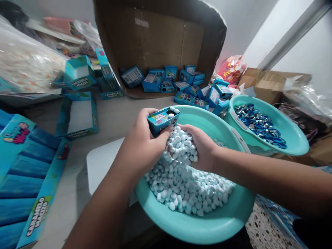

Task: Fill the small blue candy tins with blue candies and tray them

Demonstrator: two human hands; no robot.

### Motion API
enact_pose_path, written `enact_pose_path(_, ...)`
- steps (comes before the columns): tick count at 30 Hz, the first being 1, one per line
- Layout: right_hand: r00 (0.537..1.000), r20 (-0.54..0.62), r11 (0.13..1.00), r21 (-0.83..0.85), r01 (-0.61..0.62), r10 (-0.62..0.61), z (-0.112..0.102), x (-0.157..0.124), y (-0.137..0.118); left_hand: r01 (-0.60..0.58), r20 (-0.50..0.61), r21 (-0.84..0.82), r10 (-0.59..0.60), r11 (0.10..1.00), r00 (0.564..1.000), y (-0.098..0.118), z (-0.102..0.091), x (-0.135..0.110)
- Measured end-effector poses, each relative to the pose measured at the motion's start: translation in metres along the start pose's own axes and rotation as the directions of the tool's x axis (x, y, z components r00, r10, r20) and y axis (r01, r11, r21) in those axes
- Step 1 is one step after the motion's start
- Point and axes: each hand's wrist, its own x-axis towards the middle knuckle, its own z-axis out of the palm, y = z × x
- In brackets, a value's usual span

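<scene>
My left hand (145, 135) is wrapped round a small blue candy tin (162, 121), tilted over the near basin. A round hole shows in its top, with a few white candies lying at it. Cupped just below and to the right, my right hand (203, 145) holds a heap of pale candies (183, 147) against the side of the tin. Both hands are above a turquoise basin (197, 230), where a thick layer of the same small candies (192, 190) covers the bottom. Some of my right fingers are hidden behind the heap.
A second turquoise basin (298, 141) holds many blue and silver pieces. At the back, small blue boxes (153, 82) lie in and before a cardboard box (160, 38). Display trays (80, 133) and a filled display box (26, 166) stand left. A white board (101, 162) lies beside the near basin.
</scene>
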Motion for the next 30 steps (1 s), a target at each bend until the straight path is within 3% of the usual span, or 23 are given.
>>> enact_pose_path(3,0.997,0.006,0.994,0.074,0.081,-0.082,-0.002,-0.006,-0.011,0.015,-0.029,-0.096,-0.018,0.995,0.999,-0.003,0.0,0.003)
enact_pose_path(6,0.99,0.023,0.98,0.146,0.134,-0.139,-0.002,-0.013,-0.019,0.002,0.003,-0.088,-0.002,0.996,1.0,-0.003,0.0,0.002)
enact_pose_path(11,0.947,0.048,0.912,0.288,0.293,-0.319,0.003,-0.024,-0.036,-0.074,0.19,0.049,0.063,0.996,0.98,0.003,-0.003,-0.003)
enact_pose_path(14,0.903,0.085,0.872,0.313,0.376,-0.421,0.006,-0.027,-0.045,-0.158,0.348,0.054,0.13,0.986,0.929,0.005,-0.005,-0.006)
enact_pose_path(17,0.854,0.122,0.845,0.27,0.462,-0.506,0.005,-0.024,-0.049,-0.216,0.442,0.035,0.179,0.976,0.879,0.006,-0.006,-0.007)
enact_pose_path(25,0.713,0.135,0.724,0.052,0.688,-0.688,-0.001,-0.011,-0.041,-0.227,0.478,0.032,0.184,0.973,0.859,0.003,-0.006,-0.007)
enact_pose_path(30,0.709,0.07,0.7,-0.119,0.705,-0.702,0.001,-0.011,-0.037,-0.231,0.45,0.01,0.202,0.973,0.87,-0.001,-0.006,-0.006)
